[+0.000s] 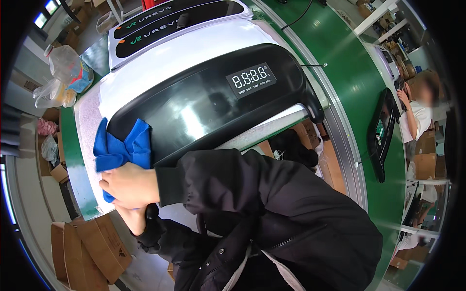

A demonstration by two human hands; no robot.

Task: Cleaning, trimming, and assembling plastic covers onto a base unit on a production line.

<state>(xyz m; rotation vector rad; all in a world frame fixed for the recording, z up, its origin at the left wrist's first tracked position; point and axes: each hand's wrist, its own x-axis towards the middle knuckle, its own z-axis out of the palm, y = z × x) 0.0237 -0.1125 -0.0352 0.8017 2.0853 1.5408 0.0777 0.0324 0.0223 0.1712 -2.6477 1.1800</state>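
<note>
A long, glossy black curved panel (165, 111) with a lit digital display lies across the bench in front of me. Over its left end is a bunched blue cloth (127, 145), its corners sticking up. My right hand (130, 185) is closed on the lower part of this cloth, the arm reaching across my body. Just below it is my left hand (132, 217), mostly covered by the right; only its wrist and a little of the back show, and its fingers are hidden.
Behind lie white-wrapped black panels (179, 24). Clear plastic bottles (68, 72) stand at the far left. A green conveyor (359, 92) with a metal rail runs along the right, carrying another black housing (383, 136); a co-worker (417, 111) is beyond. Cardboard boxes (92, 247) sit at lower left.
</note>
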